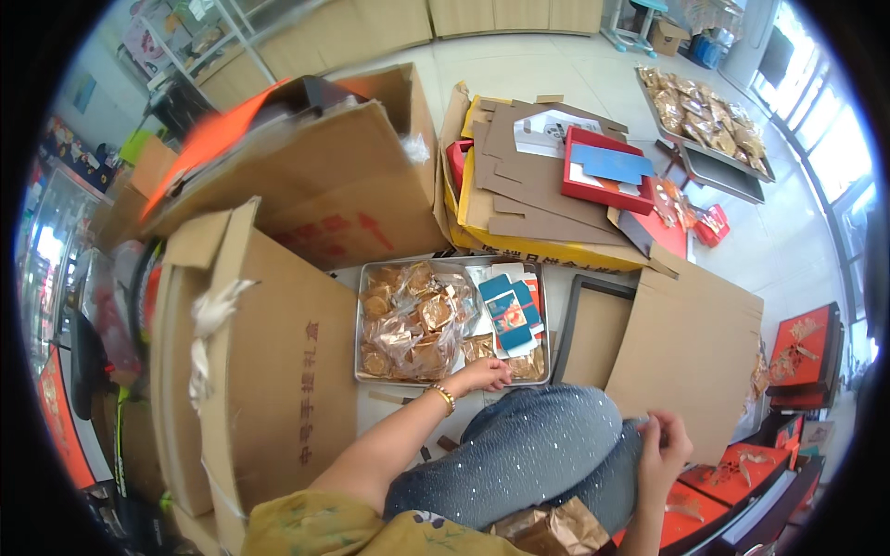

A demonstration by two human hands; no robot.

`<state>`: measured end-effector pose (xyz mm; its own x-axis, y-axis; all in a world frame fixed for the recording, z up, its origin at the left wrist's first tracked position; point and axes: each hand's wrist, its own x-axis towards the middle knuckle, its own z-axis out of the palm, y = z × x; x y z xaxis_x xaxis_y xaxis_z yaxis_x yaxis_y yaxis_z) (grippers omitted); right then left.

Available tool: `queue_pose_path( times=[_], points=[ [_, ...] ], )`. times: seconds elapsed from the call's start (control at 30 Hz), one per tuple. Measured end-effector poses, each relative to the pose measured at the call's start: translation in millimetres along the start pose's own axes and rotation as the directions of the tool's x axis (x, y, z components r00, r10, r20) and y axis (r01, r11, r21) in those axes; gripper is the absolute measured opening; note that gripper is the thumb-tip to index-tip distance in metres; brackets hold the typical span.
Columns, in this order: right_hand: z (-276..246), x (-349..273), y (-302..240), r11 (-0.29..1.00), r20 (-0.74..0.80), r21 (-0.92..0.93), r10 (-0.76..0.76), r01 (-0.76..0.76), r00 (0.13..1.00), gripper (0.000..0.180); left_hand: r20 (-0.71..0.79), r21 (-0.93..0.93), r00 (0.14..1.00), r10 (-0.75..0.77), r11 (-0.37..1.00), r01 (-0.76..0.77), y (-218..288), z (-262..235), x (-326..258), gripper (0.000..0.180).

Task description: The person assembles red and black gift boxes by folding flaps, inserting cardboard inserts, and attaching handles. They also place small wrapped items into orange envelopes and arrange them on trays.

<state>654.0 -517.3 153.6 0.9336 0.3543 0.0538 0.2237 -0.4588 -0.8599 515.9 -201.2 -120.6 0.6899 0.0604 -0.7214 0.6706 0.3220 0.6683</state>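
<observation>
My left hand point(484, 374), with a gold bracelet point(445, 398) on its wrist, is at the near edge of a metal tray point(360, 320). Its fingers are curled together beside gold-wrapped packets point(527, 364); whatever they hold is too small to make out. More gold packets point(422, 315) lie under clear plastic in the tray's left part. Flat blue and white printed cartons point(508, 315) rest on the right part. Beside my knee, my right hand point(665, 442) is raised with thumb and fingers pinched, their contents unclear. A crumpled gold packet point(553, 530) sits by my lap.
Large cardboard boxes point(278, 361) stand left and behind the tray. A yellow-edged box point(556, 248) bears flat brown card and a red box lid point(607, 195). A cardboard sheet point(691, 352) leans at right, above red gift boxes point(742, 473). Another packet-filled tray point(760, 171) stands far right.
</observation>
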Motion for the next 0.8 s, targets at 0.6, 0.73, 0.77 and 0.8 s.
queue_pose_path(
  times=[0.6,0.73,0.77,0.8],
  points=[
    [53,-3,-27,0.891,0.286,-0.160,-0.371,0.426,0.883,0.017,0.104,0.914,0.784,0.612,0.253,-0.318,311,-6,-514,0.021],
    [-26,-17,13,0.906,0.124,-0.386,-0.138,0.176,0.983,0.022,0.226,0.929,0.818,0.529,0.135,-0.344,274,-68,-548,0.029],
    [-27,-22,10,0.884,0.119,-0.444,-0.104,0.147,0.987,0.026,0.093,0.969,0.872,0.481,0.156,-0.189,214,-116,-567,0.024],
    [3,-23,-42,0.779,0.199,-0.608,-0.039,0.154,0.979,0.029,-0.085,0.986,0.901,0.426,0.169,0.013,149,-154,-606,0.019]
  ],
)
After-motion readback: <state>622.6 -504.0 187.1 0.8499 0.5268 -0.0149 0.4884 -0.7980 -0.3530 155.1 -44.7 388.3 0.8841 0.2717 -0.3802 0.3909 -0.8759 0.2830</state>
